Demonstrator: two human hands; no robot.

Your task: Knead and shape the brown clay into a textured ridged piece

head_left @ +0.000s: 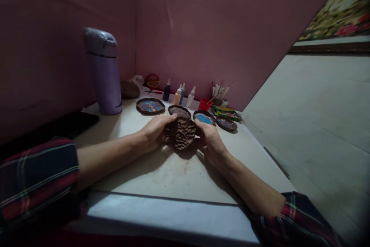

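Observation:
Between both hands is a brown clay piece (pixel 185 135) with rows of rough, overlapping scale-like bumps on its near face. My left hand (pixel 156 131) grips its left side, thumb on the upper edge and fingers partly hidden behind. On the opposite side my right hand (pixel 213 142) holds it with the thumb near the top; its other fingers are partly out of sight. The piece is tilted over the table. Just behind it lies a round brown dish (pixel 187 113) with a raised rim. A similar dish with blue inside (pixel 204 118) is beyond my right hand.
A purple tumbler (pixel 105 81) stands at the left beside a brown clay lump (pixel 129 89). More painted dishes lie left (pixel 148 113) and right (pixel 227 128). Behind are a dark paint bottle (pixel 167 92), a white bottle (pixel 190 97), a red cup (pixel 205 104) and scissors (pixel 156 92). Crumbs dot the white table (pixel 173 181).

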